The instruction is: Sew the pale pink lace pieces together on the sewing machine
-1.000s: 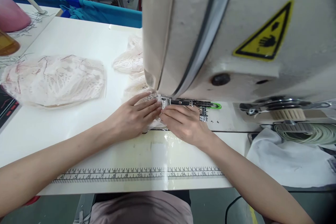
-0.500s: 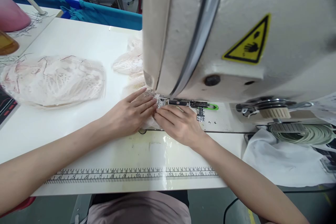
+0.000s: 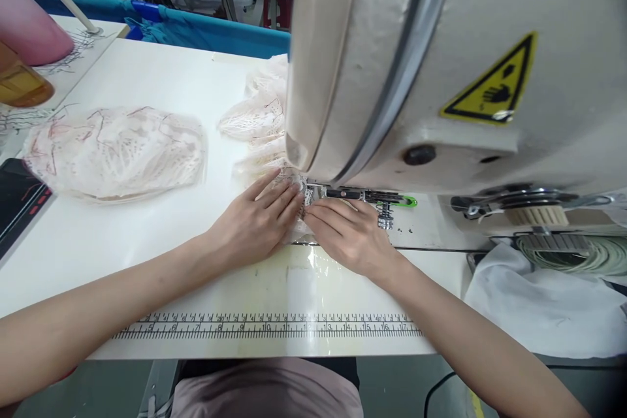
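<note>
Pale lace fabric (image 3: 267,121) lies bunched on the table and runs under the head of a sewing machine (image 3: 318,65). My left hand (image 3: 259,219) rests flat on the lace just left of the presser foot (image 3: 317,192), fingers stretched out over it. Close in front of the foot, my right hand (image 3: 345,228) has its fingers closed on the near edge of the lace. The fingertips of both hands nearly meet there. The needle is hidden behind the machine head.
A second heap of lace (image 3: 117,153) with loose red threads lies at the left. Beyond it stand a pink thread cone (image 3: 34,19) and an amber one (image 3: 22,78). A ruler strip (image 3: 267,326) runs along the front edge. White cloth (image 3: 543,307) hangs at the right.
The whole view has shifted, so the machine and table sit further right. Both hands remain on the lace at the presser foot, with little visible movement against it.
</note>
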Demonstrator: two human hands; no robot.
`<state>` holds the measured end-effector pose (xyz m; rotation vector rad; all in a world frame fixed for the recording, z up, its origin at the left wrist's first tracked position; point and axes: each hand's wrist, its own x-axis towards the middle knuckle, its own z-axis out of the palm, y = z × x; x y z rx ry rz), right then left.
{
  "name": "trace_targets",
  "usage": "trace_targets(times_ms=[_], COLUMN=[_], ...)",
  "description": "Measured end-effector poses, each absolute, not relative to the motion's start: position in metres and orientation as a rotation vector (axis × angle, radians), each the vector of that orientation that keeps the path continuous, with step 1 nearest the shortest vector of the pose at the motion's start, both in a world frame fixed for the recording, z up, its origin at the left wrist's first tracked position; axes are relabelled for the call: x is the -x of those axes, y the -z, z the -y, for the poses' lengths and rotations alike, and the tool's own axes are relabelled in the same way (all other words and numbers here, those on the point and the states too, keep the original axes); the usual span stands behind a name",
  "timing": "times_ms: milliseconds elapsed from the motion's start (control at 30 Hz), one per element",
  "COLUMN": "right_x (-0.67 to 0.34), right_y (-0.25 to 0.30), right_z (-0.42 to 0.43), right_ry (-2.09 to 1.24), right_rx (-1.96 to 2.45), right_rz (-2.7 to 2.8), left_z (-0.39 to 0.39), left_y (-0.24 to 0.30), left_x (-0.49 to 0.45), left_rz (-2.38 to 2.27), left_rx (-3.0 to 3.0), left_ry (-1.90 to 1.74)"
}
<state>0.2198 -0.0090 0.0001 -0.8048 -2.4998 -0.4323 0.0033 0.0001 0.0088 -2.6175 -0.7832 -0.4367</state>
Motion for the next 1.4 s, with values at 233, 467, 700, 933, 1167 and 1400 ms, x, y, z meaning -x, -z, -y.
trace_targets(times_ms=[233, 467, 700, 933, 1167, 1400], right_x=[-0.224, -0.225, -0.231, -0.235, -0.236, -0.231], right_y=[0.003, 0.000, 0.003, 0.008, 0.010, 0.007], right_z=[0.009, 0.007, 0.004, 0.001, 0.000, 0.003], right_ry=[0.502, 0.540, 0.441, 0.312, 0.238, 0.400], right_rx=[0.863, 0.862, 0.887, 0.955, 0.984, 0.991], right_rz=[2.508, 2.491, 2.527, 2.522, 2.533, 2.595], left_z=[0.002, 0.004, 0.003, 0.000, -0.002, -0.004], left_y=[-0.008, -0.009, -0.007, -0.009, -0.005, -0.008], left_x=[-0.007, -0.007, -0.006, -0.007, -0.004, -0.001], left_rz=[0.810, 0.823, 0.842, 0.860, 0.822, 0.684], left_rx=[2.590, 2.564, 2.575, 2.582, 2.574, 2.639], left_ry=[0.444, 0.420, 0.412, 0.396, 0.473, 0.605])
